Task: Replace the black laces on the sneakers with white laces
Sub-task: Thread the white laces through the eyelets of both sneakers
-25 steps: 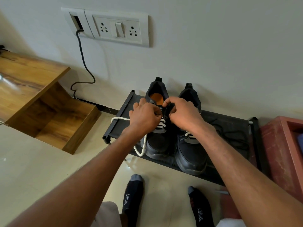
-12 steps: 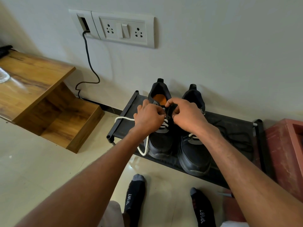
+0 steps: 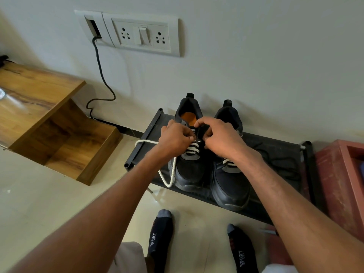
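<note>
Standing on the black shoe rack, the left sneaker has both hands at its tongue — left hand pinching the white lace, right hand curled, pinching near the top eyelets.

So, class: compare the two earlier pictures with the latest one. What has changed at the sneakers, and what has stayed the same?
Very little changed. Both hands stay at the top eyelets of the left sneaker: the left hand keeps pinching the white lace, the right hand keeps gripping near the tongue. The lace's slack loop still hangs over the rack edge. The right sneaker and the black laces lie unmoved. Only the camera shifted slightly.
</note>
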`<state>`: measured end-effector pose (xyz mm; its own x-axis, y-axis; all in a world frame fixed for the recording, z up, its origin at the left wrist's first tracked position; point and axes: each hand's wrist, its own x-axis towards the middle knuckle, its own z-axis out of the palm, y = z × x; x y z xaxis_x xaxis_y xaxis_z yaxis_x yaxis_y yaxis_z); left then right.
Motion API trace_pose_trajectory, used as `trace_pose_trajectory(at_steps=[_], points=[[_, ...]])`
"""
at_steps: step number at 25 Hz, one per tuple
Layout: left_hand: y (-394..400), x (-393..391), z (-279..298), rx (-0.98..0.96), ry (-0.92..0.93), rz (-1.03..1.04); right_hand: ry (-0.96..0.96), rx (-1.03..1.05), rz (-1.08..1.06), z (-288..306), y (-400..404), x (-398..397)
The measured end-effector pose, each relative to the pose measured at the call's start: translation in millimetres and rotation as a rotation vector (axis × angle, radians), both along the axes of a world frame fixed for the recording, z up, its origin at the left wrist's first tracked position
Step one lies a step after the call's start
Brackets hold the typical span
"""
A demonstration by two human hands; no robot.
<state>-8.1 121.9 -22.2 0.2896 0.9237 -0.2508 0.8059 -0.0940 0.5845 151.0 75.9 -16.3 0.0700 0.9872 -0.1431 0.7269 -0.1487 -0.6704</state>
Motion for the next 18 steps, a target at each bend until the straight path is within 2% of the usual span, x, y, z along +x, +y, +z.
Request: trace_pose_trajectory(at_steps=[3, 6, 11, 13, 16, 18], points=[[4, -12, 3, 0.104, 0.06, -0.133, 0.017, 0.012, -0.049, -2, 0, -1], [3, -16, 3, 0.227, 0.171, -0.191, -0.051, -0.009, -0.081, -3, 2, -2], [-1, -8, -1, 0.125, 0.07, -0.172, -0.12, 0.013, -0.094, -3, 2, -7], [-1, -10, 2, 0.126, 0.101, -0.2, -0.126, 0.043, -0.095, -3, 1, -9], [4, -22, 7, 0.242, 0.267, -0.258, -0.063, 0.044, -0.14, -3, 1, -12], [8, -28, 9, 0.242, 0.266, -0.263, 0.077, 0.252, -0.358, 6, 8, -8]])
